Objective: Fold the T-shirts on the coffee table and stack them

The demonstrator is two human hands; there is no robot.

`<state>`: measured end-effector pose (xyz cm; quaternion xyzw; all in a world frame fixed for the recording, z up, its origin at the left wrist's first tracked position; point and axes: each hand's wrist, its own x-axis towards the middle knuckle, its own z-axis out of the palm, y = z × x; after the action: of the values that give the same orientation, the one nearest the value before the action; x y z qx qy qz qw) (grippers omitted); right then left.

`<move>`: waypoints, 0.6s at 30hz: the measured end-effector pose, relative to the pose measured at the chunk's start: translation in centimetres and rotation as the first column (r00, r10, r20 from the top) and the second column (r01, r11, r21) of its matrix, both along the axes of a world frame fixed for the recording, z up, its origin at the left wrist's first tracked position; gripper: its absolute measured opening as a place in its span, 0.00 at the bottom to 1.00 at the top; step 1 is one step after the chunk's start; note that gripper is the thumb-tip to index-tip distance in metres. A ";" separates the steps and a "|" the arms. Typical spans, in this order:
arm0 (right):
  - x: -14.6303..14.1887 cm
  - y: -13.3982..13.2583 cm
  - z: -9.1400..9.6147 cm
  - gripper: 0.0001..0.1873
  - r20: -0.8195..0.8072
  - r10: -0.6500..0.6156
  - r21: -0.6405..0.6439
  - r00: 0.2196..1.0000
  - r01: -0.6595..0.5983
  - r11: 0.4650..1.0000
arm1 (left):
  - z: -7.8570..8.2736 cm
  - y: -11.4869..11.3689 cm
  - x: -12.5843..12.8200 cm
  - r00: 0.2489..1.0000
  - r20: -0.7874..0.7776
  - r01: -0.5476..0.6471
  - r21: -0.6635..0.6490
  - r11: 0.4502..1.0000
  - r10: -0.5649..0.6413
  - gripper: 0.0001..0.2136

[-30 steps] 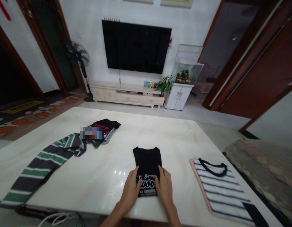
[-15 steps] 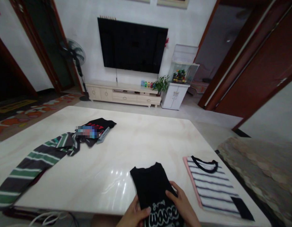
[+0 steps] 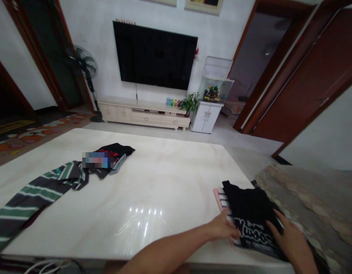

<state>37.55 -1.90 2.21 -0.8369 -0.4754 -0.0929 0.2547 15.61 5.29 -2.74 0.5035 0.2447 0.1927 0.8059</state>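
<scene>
A folded black T-shirt (image 3: 250,207) with white lettering lies over a striped shirt (image 3: 221,196) at the table's right side. Only the striped shirt's left edge shows, with a pink garment (image 3: 217,198) under it. My left hand (image 3: 225,226) is closed at the black T-shirt's lower left edge. On its right side my right hand (image 3: 291,238) grips the same T-shirt, thumb on top; some fingertips are hidden. Across the table, at the left, lie a green-and-grey striped garment (image 3: 36,196) and a black garment with a print (image 3: 119,150).
The pale glossy table (image 3: 164,171) fills the foreground. A cloth-covered seat (image 3: 301,205) adjoins its right edge. White cables (image 3: 47,265) hang below the near left edge. Beyond stand a TV cabinet (image 3: 147,118), a fan (image 3: 89,72) and a fish tank (image 3: 218,91).
Both hands have carried the black T-shirt from the table's near middle to the right, onto the striped shirt. The view has shifted slightly. The garments on the left lie as before.
</scene>
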 end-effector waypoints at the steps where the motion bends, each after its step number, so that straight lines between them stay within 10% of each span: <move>1: 0.2 0.5 -0.4 0.35 0.056 0.018 -0.010 0.998 -0.017 1.000 | -1.1 -0.2 -0.2 0.998 -0.063 0.020 0.009 1.000 -0.019 0.47; 6: -3.9 2.7 -3.2 0.32 0.107 0.166 -0.037 0.980 -0.163 0.986 | -2.8 0.8 -7.1 0.982 -0.167 0.098 0.065 0.993 -0.086 0.33; 10: -9.0 2.9 -6.3 0.36 0.141 0.184 -0.121 0.973 -0.167 0.978 | -0.5 4.6 -16.6 0.933 -0.212 -0.239 0.244 0.940 0.292 0.21; 13: -9.9 2.7 -7.9 0.41 0.162 0.155 -0.195 0.974 -0.123 0.973 | 1.3 7.9 -24.6 0.630 -0.341 -0.432 0.593 0.680 0.698 0.14; 18: -7.3 3.0 -8.4 0.38 -0.073 0.166 -0.164 0.983 -0.176 0.971 | 3.9 12.6 -36.7 0.172 -0.329 -0.421 0.828 0.372 0.928 0.12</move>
<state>30.26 1.10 -6.15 -0.8139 -0.5442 -0.0050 0.2036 -21.10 17.90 1.13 0.5593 0.7044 0.3754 0.2240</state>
